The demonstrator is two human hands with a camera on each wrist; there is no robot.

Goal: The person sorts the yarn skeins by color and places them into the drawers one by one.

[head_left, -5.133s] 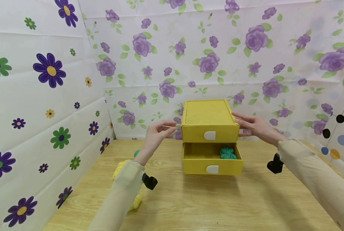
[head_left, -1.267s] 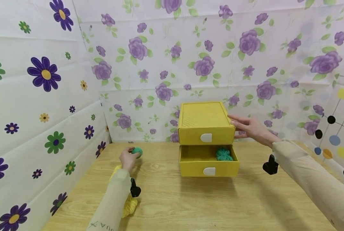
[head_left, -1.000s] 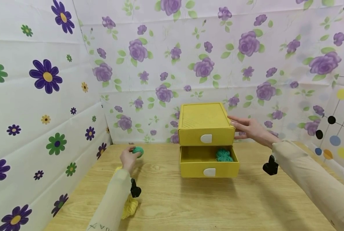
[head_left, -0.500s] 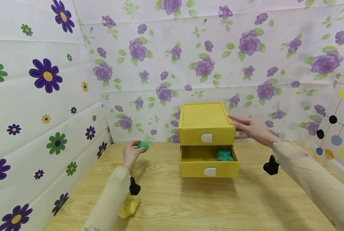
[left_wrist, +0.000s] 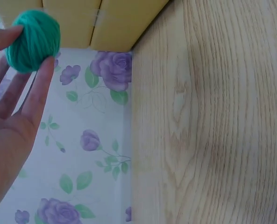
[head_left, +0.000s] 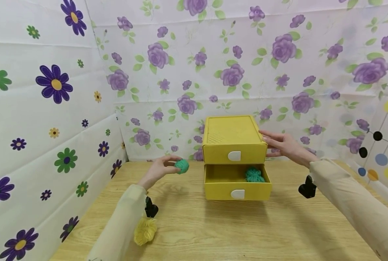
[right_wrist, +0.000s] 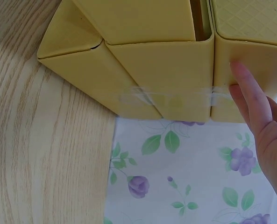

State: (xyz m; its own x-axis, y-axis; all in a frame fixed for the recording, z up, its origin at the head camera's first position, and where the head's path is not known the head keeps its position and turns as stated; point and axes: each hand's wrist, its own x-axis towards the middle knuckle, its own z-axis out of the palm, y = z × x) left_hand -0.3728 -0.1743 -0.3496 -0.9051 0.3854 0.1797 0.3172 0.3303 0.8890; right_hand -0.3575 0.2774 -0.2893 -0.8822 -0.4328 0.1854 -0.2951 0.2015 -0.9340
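My left hand pinches a small green ball of yarn between thumb and fingertips, held above the table to the left of a yellow drawer box. In the left wrist view the yarn ball overlaps the box's side. The box's lower drawer is pulled out, with a green bundle of yarn in its right part. Its upper drawer is closed. My right hand rests straight fingertips on the box's right side, as the right wrist view shows with the fingers.
A yellow bundle of yarn lies on the wooden table beside my left forearm. Flowered sheeting stands behind the box and along the left. Both wrists carry a black camera mount.
Earlier the left hand hovered without yarn near the box, then reached the green ball at the back left. It has lifted the ball and carried it right. The right hand stayed put.
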